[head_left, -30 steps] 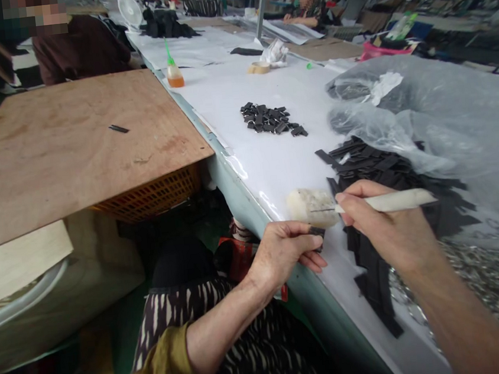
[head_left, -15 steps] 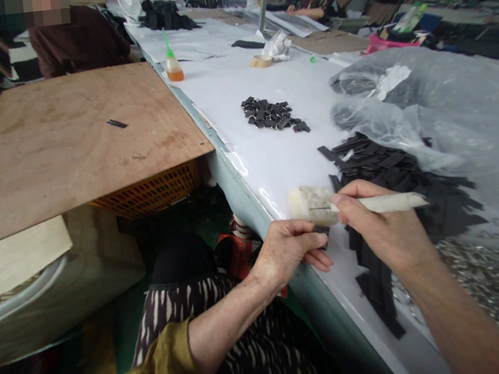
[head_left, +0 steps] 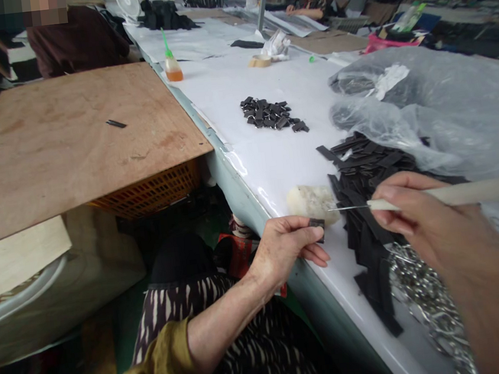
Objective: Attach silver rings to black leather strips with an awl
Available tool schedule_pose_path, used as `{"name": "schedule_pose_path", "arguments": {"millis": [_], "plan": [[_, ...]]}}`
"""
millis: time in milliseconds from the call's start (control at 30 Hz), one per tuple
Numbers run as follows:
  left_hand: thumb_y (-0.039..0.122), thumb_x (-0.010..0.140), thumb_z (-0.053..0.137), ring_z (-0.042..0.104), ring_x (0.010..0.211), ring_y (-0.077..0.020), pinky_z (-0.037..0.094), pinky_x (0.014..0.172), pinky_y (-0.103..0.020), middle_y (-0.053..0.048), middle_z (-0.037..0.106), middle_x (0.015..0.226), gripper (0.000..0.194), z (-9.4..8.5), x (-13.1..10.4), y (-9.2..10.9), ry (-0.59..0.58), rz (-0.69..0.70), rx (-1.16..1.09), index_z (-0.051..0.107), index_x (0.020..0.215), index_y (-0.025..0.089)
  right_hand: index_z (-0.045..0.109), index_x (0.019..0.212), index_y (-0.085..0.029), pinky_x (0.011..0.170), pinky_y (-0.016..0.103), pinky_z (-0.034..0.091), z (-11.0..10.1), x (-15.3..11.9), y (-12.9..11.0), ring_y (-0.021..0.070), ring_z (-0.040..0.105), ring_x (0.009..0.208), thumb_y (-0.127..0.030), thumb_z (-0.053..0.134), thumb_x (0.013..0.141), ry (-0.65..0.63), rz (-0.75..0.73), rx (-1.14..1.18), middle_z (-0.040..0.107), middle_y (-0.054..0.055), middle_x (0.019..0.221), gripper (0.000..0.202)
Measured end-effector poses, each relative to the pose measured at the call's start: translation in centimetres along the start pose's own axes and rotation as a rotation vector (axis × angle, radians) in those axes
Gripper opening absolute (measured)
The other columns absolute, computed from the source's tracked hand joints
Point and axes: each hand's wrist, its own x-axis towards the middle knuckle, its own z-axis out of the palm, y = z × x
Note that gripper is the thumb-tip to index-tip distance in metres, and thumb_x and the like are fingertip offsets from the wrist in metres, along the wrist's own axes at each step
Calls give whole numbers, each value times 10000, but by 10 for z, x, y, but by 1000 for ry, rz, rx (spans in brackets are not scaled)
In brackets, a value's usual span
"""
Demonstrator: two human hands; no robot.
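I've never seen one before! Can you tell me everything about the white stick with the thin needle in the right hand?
The tool has a long, smooth, off-white handle, maybe plastic or bone, and a thin metal needle sticking out of its front end. The right hand pinches it near the needle end and holds it almost level above the black strips. The needle tip points left, toward the whitish lump on the table edge, seemingly just short of it. The handle's far end looks blurred.

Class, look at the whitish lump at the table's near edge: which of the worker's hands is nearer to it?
Left. The left hand, pinching a small black piece, sits just below the whitish lump. The right hand is off to its right, holding a needle tool pointed toward it.
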Motion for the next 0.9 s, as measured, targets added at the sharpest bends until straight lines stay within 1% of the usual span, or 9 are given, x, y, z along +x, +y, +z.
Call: {"name": "schedule_pose_path", "arguments": {"millis": [133, 300, 433, 600, 700, 800, 900], "plan": [[321, 633, 724, 574, 403, -116, 468, 452, -201, -38, 618, 482, 263, 1, -2, 2, -24, 15, -11, 573, 617, 107, 545, 579, -184, 396, 198, 205, -2, -6, -6, 76, 392, 478, -276, 588, 726, -35, 7, 66, 471, -4, 473, 178], [344, 617, 744, 576, 405, -120, 470, 457, -208, -42, 625, 494, 294, 1, -3, 3, -46, 14, -40, 569, 612, 109, 567, 589, -179, 415, 201, 231, 0, -10, -8, 79, 413, 510, -312, 641, 701, -17, 74, 67, 486, 2, 502, 189], [337, 623, 744, 580, 407, -124, 471, 457, -209, -43, 628, 496, 284, 1, -3, 2, -62, 8, -64, 578, 637, 107, 567, 588, -176, 407, 214, 213, 1, -9, -7, 81, 408, 504, -297, 637, 706, -31, 54, 84, 490, 4, 502, 183], [333, 623, 744, 574, 403, -120, 477, 462, -216, -41, 627, 498, 280, 1, -4, 3, -66, 6, -70, 590, 652, 101, 568, 601, -175, 401, 216, 204, 5, -10, -4, 74, 391, 475, -286, 619, 741, -67, 22, 75, 493, -2, 495, 186], [334, 631, 741, 574, 403, -119, 473, 461, -213, -40, 627, 497, 278, 2, -5, 3, -64, 10, -63, 586, 651, 103, 570, 621, -177, 413, 209, 230, 6, -10, 0, 80, 408, 498, -287, 606, 761, -95, 36, 68, 499, -3, 512, 182], [348, 634, 738, 571, 400, -119, 467, 459, -211, -40, 625, 495, 288, 2, -6, 4, -65, 10, -51, 581, 639, 106, 569, 633, -183, 440, 198, 286, 4, -10, 4, 86, 432, 537, -327, 615, 768, -129, 58, 55, 505, -6, 538, 202], [338, 647, 726, 568, 396, -115, 462, 455, -207, -37, 622, 490, 274, 1, -6, 4, -64, 15, -44, 581, 629, 107, 568, 635, -188, 450, 189, 311, 2, -10, 6, 88, 440, 546, -350, 624, 763, -140, 63, 49, 508, -8, 546, 215]]}}
